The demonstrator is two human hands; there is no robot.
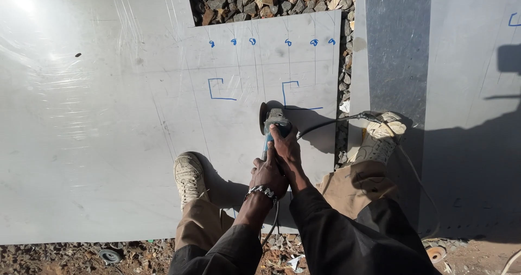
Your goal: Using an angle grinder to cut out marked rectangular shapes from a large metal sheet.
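Both left hand [269, 172] and right hand [285, 145] clenched around angle grinder [273, 120], disc at blue-marked metal sheet [163, 117], marked lines apparently mostly uncut.

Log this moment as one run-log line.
left hand: grips angle grinder rear | right hand: grips grinder body | disc on metal sheet near blue marks

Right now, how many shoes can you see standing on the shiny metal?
2. The left shoe stands on the big metal sheet, left of the hands. The right shoe stands on the other sheet, across the gravel gap.
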